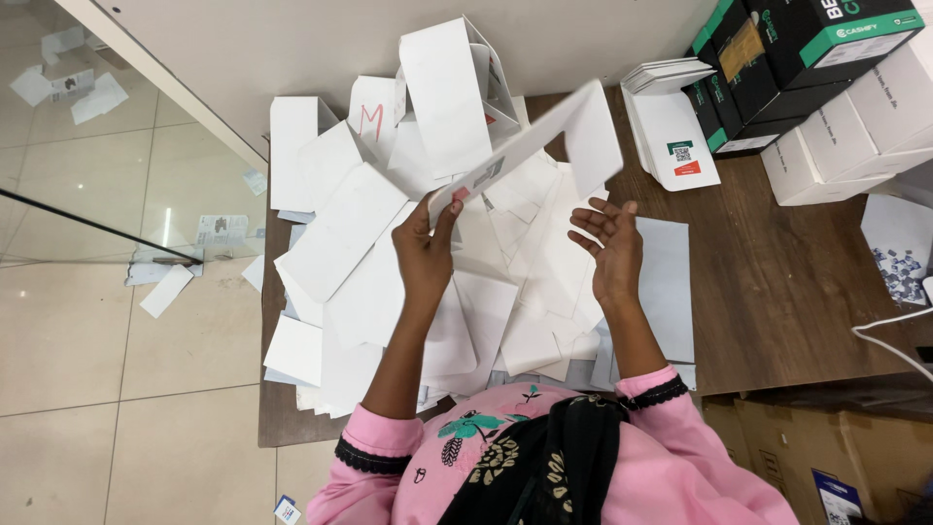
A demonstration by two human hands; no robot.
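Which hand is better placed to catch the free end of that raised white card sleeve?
Right. The left hand already pinches the white card sleeve at its lower end. The right hand is open, palm up, empty, just beneath the sleeve's free end above the pile of white flats.

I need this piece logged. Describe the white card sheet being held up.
The white card sheet is a flat die-cut piece, like an unfolded carton, blurred at its wide right end, with small print near the lower left. It tilts up to the right above the paper pile. The left hand pinches its lower end; the right hand is open, apart.
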